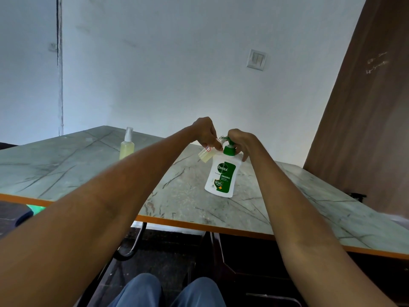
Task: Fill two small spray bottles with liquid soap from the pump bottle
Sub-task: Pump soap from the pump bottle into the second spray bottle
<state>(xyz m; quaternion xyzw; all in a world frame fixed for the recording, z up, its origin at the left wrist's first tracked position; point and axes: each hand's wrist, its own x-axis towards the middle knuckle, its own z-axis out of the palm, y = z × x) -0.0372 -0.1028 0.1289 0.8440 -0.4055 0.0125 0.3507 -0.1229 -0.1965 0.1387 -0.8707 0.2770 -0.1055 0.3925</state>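
A white pump bottle (222, 175) with a green label and green pump head stands on the marble-patterned table (88, 169). My right hand (240, 141) rests on top of the pump head with its fingers curled over it. My left hand (205, 131) pinches a small clear spray bottle (207, 155), capless and tilted, with its open mouth against the pump's nozzle. Some pale yellow liquid sits in its lower end. A second small spray bottle (127, 145), capped and filled with pale yellow liquid, stands upright at the back left.
The table has an orange front edge (199, 227) and runs up to a white wall. A brown wooden panel (365, 129) rises at the right. A dark object (358, 196) sits at the table's right edge. My knees show below the table.
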